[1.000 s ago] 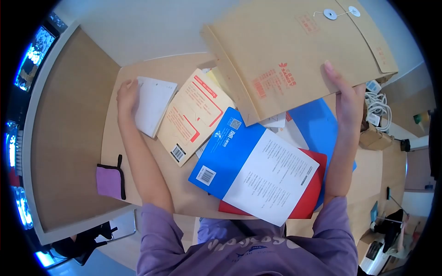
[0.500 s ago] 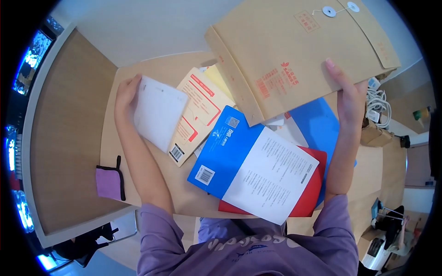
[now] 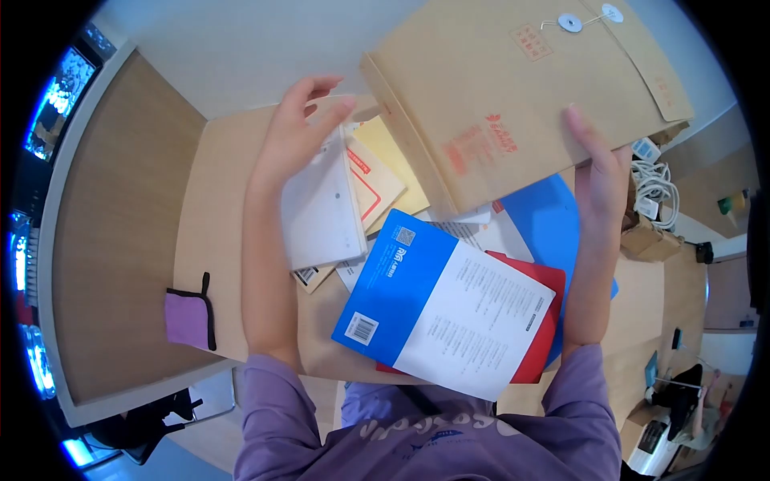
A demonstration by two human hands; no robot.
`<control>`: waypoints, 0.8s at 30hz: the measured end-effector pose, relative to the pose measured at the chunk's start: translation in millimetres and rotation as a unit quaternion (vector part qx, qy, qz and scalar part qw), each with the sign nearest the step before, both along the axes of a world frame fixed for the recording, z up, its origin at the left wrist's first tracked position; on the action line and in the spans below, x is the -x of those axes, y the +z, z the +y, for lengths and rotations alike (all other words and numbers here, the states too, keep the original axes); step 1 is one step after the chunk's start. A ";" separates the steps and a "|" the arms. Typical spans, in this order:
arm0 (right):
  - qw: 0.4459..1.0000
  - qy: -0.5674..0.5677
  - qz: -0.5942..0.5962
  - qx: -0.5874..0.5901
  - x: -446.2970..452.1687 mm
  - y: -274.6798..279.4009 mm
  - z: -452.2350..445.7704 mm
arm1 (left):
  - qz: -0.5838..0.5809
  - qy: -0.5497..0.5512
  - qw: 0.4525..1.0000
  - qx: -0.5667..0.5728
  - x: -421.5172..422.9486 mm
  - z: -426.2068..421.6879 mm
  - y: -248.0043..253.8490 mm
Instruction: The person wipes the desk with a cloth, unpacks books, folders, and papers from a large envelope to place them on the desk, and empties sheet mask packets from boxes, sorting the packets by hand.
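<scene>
1. Clearly, the envelope is held at its near edge by the right hand, thumb on top, fingers hidden.
2. The left hand is loosely spread, apparently gripping nothing, the white book just below it.
3. The envelope is best kept flat and unsqueezed.

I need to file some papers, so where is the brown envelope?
In the head view, the brown envelope is at the upper right, held in the right hand, with the blue folder showing just below its lower edge.
</scene>
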State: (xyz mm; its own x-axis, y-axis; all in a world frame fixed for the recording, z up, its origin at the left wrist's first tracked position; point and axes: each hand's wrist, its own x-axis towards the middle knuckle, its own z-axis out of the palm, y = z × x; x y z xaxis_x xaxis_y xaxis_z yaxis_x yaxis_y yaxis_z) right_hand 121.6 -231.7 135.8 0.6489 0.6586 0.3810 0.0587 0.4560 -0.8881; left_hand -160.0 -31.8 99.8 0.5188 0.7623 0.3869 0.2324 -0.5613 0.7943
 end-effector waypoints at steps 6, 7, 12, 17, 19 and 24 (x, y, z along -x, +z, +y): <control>0.997 0.009 0.043 -0.057 3.0 5.0 -7.6 | 0.121 -0.032 0.961 -0.246 -13.4 -94.9 57.1; 0.996 0.011 0.059 -0.060 3.4 6.2 -9.0 | 0.126 -0.034 0.959 -0.252 -16.6 -103.5 57.1; 0.978 0.024 0.177 -0.111 7.5 12.5 -10.7 | 0.122 -0.022 0.948 -0.292 -32.5 -121.2 51.4; 0.959 0.077 0.237 -0.135 5.7 18.0 -18.9 | 0.116 -0.002 0.941 -0.317 -44.9 -140.4 50.3; 0.954 0.102 0.241 -0.144 6.0 17.0 -23.1 | 0.113 0.031 0.932 -0.343 -49.1 -142.2 45.3; 0.966 0.098 0.173 -0.166 11.4 11.7 -33.9 | 0.101 0.126 0.875 -0.457 -54.4 -131.5 35.6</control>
